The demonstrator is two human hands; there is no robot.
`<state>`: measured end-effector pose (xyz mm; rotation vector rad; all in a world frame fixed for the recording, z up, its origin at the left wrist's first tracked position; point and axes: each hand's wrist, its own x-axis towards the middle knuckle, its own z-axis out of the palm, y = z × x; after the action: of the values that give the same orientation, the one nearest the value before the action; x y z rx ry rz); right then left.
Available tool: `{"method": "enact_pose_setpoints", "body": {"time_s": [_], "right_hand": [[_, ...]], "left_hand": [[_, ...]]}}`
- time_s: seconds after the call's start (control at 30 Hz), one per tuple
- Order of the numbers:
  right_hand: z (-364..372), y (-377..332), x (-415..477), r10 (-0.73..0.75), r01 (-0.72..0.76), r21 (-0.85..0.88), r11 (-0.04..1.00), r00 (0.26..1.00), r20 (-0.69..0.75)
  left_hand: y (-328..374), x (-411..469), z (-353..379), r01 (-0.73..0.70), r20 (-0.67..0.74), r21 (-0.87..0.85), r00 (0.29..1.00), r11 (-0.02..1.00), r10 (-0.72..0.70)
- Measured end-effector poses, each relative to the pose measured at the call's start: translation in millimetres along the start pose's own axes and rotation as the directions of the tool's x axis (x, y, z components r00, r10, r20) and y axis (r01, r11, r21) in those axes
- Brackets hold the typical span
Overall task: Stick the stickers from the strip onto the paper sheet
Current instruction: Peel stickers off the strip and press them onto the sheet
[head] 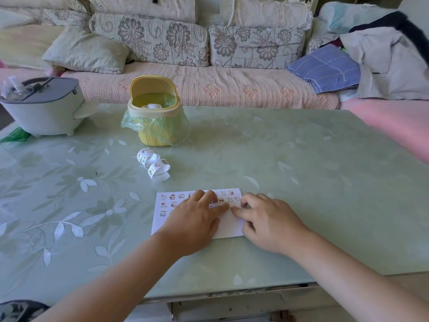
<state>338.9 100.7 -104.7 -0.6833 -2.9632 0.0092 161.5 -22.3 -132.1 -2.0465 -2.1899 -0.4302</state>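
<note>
Both hands pressing on the sticker sheet

The left hand (195, 219) lies flat, fingers spread, on the paper sheet (228, 225); the right hand (267, 219) pinches a small sticker (229, 208) against it. The curled strip (154, 165) lies on the bench (301, 182), near a yellow bin (154, 112).

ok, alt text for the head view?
Both hands, left hand and right hand, press on a white paper sheet already carrying rows of stickers; a curled sticker strip and yellow bin sit behind on the green table.

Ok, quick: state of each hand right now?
Left hand: open, flat on the paper sheet, holding nothing.
Right hand: fingers curled at the sheet; grip cannot be told.
</note>
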Motion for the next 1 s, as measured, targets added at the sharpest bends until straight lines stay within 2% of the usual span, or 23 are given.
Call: {"method": "enact_pose_setpoints", "body": {"time_s": [0.17,0.33,0.53,0.63,0.77,0.9,1.0], "right_hand": [[-6.7,-4.4,2.0,0.04,-0.041,0.018,0.999,0.997,0.072],[-7.2,-6.6,5.9,0.005,-0.006,0.004,1.0,0.995,0.1],[-12.5,-8.1,19.8,0.063,-0.065,0.042,0.997,0.997,0.046],[-14.5,-16.8,34.3,0.108,-0.109,0.139,0.984,0.994,0.016],[-21.9,-32.6,59.0,0.164,-0.169,0.338,0.926,0.986,0.042],[-23.9,-53.3,86.3,0.246,-0.241,0.58,0.778,0.967,0.072],[-21.0,-69.8,104.9,0.25,-0.251,0.69,0.679,0.963,0.104]], "left_hand": [[-6.0,-3.1,1.3,-0.016,0.016,-0.111,1.0,0.994,0.018],[-4.9,-5.4,2.6,0.008,0.014,-0.128,1.0,0.992,-0.007],[-13.3,-5.0,2.1,0.039,0.021,-0.229,0.999,0.973,-0.035],[-19.7,-1.6,-7.3,0.045,-0.075,-0.249,0.995,0.968,-0.066],[-40.4,4.2,-28.3,0.182,-0.202,-0.359,0.942,0.915,-0.266],[-72.9,2.7,-47.1,0.386,-0.233,-0.395,0.836,0.834,-0.497],[-96.9,-1.4,-53.4,0.494,-0.212,-0.395,0.771,0.774,-0.6]]}}
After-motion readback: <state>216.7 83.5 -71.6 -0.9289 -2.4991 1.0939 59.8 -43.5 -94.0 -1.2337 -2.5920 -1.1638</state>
